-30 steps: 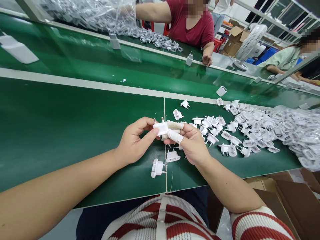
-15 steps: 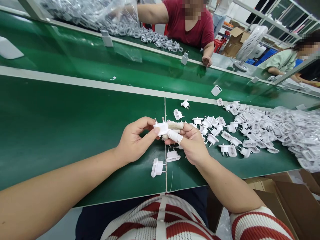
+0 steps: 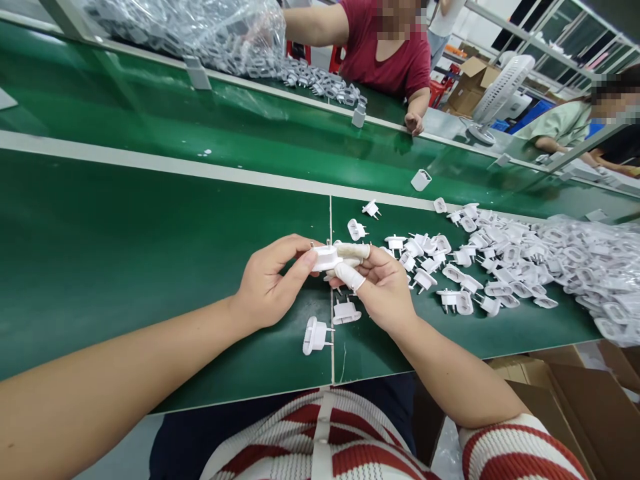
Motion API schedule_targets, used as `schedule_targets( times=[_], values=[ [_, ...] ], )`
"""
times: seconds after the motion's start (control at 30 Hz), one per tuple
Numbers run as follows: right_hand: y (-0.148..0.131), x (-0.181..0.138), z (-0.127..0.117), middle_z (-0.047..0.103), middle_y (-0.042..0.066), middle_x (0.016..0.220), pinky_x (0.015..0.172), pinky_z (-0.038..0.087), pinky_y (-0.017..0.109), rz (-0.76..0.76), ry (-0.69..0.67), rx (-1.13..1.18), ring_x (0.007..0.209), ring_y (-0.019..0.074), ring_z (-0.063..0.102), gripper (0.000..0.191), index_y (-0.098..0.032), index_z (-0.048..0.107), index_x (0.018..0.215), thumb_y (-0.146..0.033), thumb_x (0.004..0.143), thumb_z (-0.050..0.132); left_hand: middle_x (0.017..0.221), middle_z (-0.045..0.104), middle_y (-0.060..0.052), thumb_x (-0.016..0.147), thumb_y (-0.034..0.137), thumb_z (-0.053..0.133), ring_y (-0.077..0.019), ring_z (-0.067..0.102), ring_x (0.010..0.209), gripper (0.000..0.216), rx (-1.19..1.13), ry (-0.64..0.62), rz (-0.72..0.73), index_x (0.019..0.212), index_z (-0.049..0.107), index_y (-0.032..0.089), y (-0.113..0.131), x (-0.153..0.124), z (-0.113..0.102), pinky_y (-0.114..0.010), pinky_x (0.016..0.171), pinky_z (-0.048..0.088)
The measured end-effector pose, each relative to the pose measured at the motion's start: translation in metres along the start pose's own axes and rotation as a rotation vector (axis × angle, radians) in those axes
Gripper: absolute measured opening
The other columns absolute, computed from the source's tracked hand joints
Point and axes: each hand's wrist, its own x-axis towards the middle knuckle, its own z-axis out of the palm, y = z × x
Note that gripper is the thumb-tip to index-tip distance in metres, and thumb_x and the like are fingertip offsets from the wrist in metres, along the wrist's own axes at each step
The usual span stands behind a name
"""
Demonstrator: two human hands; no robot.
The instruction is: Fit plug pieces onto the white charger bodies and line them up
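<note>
Both my hands hold one small white plug part (image 3: 324,257) above the green table (image 3: 150,267). My left hand (image 3: 267,283) pinches its left end between thumb and forefinger. My right hand (image 3: 380,287), with white finger cots on thumb and forefinger, grips its right end. Two more white plug parts (image 3: 316,335) (image 3: 346,311) lie on the table just below my hands. A large heap of the same white plug parts (image 3: 500,260) spreads to the right of my right hand.
A green conveyor belt (image 3: 250,140) runs behind the table and carries white housings (image 3: 421,179) (image 3: 359,116). Across it a person in a red shirt (image 3: 385,53) handles a plastic bag of parts (image 3: 200,33). A white fan (image 3: 495,93) stands at the back right. Cardboard boxes (image 3: 590,400) sit low right.
The housings on the conveyor have drifted left. In my hands the plug part has turned slightly, so its pins show less; both hands stay in place.
</note>
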Motion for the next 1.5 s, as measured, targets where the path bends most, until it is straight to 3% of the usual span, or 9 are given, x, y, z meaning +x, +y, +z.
schedule_targets(
  times=[0.13,0.47,0.73,1.07,1.5],
  values=[
    [0.0008,-0.001,-0.0009,0.082,0.002,0.093,0.08,0.07,0.035,-0.007,0.0,-0.054,0.077,0.0165,0.078,0.031,-0.024,0.082,0.104,-0.036,0.077,0.093,0.083,0.072,-0.004,0.108,0.032,0.05,-0.0192,0.067,0.078,0.032,0.014,-0.005,-0.04,0.086,0.07,0.02,0.0009,0.0021,-0.0013,-0.031,0.072,0.053],
    [-0.0003,-0.002,-0.001,0.08,0.001,0.088,0.08,0.07,0.038,-0.005,-0.001,-0.08,0.074,0.0168,0.076,0.033,-0.025,0.082,0.103,-0.041,0.076,0.093,0.087,0.074,-0.006,0.105,0.034,0.051,-0.0221,0.069,0.083,0.034,0.007,-0.002,-0.044,0.081,0.071,0.02,-0.0017,0.0026,-0.002,-0.034,0.076,0.056],
    [-0.0023,-0.0022,0.0009,0.079,0.0,0.085,0.081,0.07,0.038,-0.002,-0.006,-0.059,0.071,0.0155,0.075,0.03,-0.025,0.082,0.1,-0.038,0.075,0.094,0.096,0.077,-0.007,0.105,0.029,0.052,-0.0219,0.071,0.09,0.028,-0.005,0.004,-0.006,0.093,0.076,0.02,-0.0041,0.0002,-0.002,-0.034,0.081,0.058],
    [-0.0042,-0.0026,0.0029,0.078,0.001,0.084,0.08,0.07,0.04,0.006,0.005,-0.072,0.072,0.0165,0.075,0.035,-0.024,0.082,0.098,-0.043,0.072,0.095,0.093,0.076,-0.007,0.104,0.035,0.052,-0.0227,0.07,0.088,0.034,0.041,0.015,-0.055,0.088,0.078,0.02,-0.0024,0.0008,-0.0021,-0.034,0.079,0.058],
    [-0.002,-0.0034,0.0011,0.079,0.001,0.082,0.076,0.067,0.037,0.008,-0.005,-0.09,0.072,0.0173,0.076,0.037,-0.024,0.081,0.099,-0.043,0.071,0.096,0.09,0.076,-0.006,0.105,0.028,0.052,-0.0212,0.07,0.086,0.033,0.005,0.025,-0.02,0.085,0.077,0.021,-0.0014,0.0015,-0.0019,-0.032,0.078,0.057]
  ],
)
